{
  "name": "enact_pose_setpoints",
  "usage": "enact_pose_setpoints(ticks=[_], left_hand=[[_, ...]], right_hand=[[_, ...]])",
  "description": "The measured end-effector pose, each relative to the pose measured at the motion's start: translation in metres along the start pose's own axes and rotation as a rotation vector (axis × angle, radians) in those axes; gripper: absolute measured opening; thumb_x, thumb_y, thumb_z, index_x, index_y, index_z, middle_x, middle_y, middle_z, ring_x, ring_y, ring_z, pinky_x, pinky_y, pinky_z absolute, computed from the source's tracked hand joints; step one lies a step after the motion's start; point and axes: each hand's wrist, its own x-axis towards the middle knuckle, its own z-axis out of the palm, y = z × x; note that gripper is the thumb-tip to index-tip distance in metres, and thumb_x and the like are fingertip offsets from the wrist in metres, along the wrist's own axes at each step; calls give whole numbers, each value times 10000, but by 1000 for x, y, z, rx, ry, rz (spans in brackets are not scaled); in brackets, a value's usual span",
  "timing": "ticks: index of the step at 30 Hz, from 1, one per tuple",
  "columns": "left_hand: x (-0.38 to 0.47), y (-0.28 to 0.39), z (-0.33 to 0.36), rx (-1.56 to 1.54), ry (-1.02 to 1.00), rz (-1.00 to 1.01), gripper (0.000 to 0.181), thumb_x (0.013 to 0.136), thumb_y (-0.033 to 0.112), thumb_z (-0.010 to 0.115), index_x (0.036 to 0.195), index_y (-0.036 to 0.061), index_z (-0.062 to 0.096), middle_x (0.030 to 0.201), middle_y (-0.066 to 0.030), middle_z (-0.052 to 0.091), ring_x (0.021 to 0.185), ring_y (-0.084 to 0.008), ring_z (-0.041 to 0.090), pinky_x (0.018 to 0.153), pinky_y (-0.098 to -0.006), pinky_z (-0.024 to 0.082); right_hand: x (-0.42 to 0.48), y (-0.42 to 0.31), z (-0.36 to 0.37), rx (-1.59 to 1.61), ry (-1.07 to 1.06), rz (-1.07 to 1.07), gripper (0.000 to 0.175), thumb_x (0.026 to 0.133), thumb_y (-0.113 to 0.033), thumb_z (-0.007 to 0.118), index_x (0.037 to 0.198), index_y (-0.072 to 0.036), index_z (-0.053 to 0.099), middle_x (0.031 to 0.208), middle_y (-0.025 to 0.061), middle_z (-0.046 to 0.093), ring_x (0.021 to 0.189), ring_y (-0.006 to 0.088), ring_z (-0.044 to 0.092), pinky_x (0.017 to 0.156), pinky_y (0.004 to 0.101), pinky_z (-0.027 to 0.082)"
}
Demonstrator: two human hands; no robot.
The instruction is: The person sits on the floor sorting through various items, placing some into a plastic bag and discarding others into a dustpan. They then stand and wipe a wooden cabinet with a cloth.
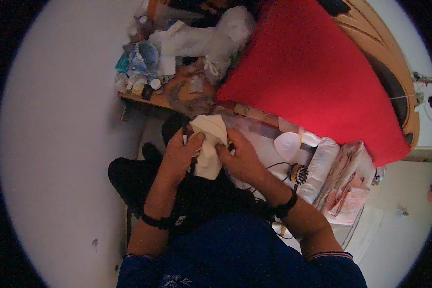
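Observation:
Both hands hold a piece of cream-coloured cloth (pixel 210 158) above my dark-clad lap. My left hand (pixel 178 154) grips its left side, the thumb lying on top of the fabric; a thin dark item with a white part shows beside those fingers, too blurred to name. At the cloth's right edge my right hand (pixel 239 154) pinches it between thumb and fingers. Part of the cloth is folded over, and the fingertips beneath it are hidden. Each wrist wears a black band.
At the upper left, a wooden table (pixel 147 99) bears bags, cloth and small containers. A large red cushion or cover (pixel 309 79) lies upper right. Right of my hands are a round-bristled hairbrush (pixel 298 174), a white oval thing (pixel 287 145), a black cable and folded pink fabric (pixel 349 198).

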Motion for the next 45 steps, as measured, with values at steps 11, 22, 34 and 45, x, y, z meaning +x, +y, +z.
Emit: enact_pose_setpoints(ticks=[11,22,34,45], left_hand=[[-13,1,12,142,47,87,353,989,203,646,1281,11,592,1118,-75,688,963,-134,655,831,-300,547],[-15,-15,30,247,3,102,348,969,208,676,1249,25,581,1104,-76,690,891,-127,625,709,-274,519],[-16,-17,25,330,-6,49,359,972,230,647,1262,31,574,1079,-80,732,673,-84,540,610,-247,471],[-29,-21,-9,304,134,37,314,1000,237,596,1255,55,584,1037,-78,730,611,-62,481,551,-224,398]], right_hand=[[-29,-18,-10,20,97,-76,515,929,-87,656,1405,-35,466,1207,146,631,1068,224,626,915,362,519],[-43,8,-36,69,241,86,322,942,-107,621,1245,-4,589,1102,147,682,1017,220,650,892,356,528],[-5,139,-107,763,698,403,298,971,-249,588,1193,-53,610,1059,72,664,939,221,650,736,327,535],[-13,217,-101,-293,624,290,570,909,-235,693,1352,19,441,1024,216,689,952,369,674,852,458,539]])
